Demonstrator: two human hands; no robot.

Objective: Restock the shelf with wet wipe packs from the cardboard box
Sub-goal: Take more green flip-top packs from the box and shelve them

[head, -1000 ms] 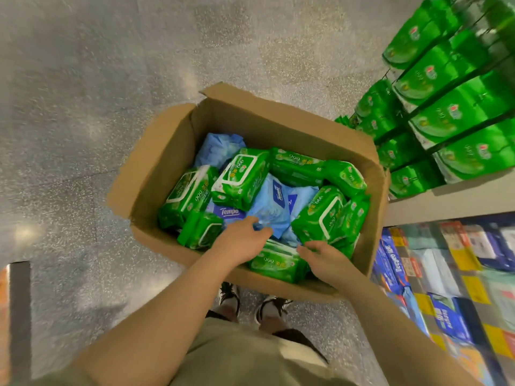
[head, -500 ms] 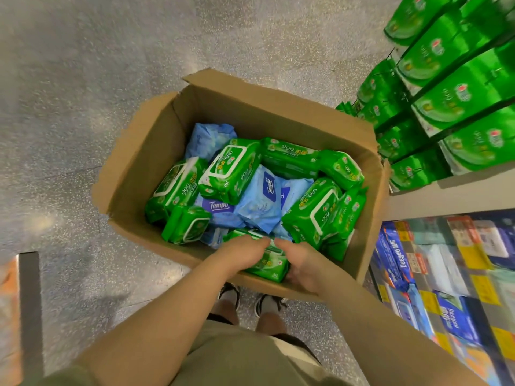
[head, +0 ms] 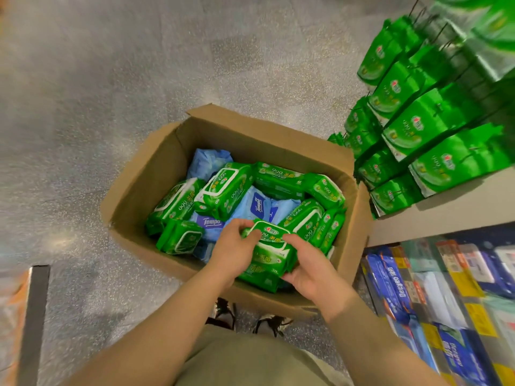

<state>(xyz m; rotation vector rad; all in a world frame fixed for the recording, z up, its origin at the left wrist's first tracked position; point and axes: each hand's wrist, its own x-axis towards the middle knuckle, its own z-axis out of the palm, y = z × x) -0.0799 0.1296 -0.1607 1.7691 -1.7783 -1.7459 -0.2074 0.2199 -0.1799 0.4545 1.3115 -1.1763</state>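
Both hands, the left hand and the right hand, grip a stack of green packs over the cardboard box. This looks like the picking-up step. Next, the stack likely goes to the shelf on the right.

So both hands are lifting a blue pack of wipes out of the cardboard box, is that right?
Not quite: the pack is green, not blue, as the head view shows. Left hand and right hand do grip it together over the cardboard box; the blue packs lie untouched inside.

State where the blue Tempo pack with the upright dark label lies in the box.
In the head view, the blue Tempo pack lies mid-box in the cardboard box, among green wipe packs, just beyond the left hand.
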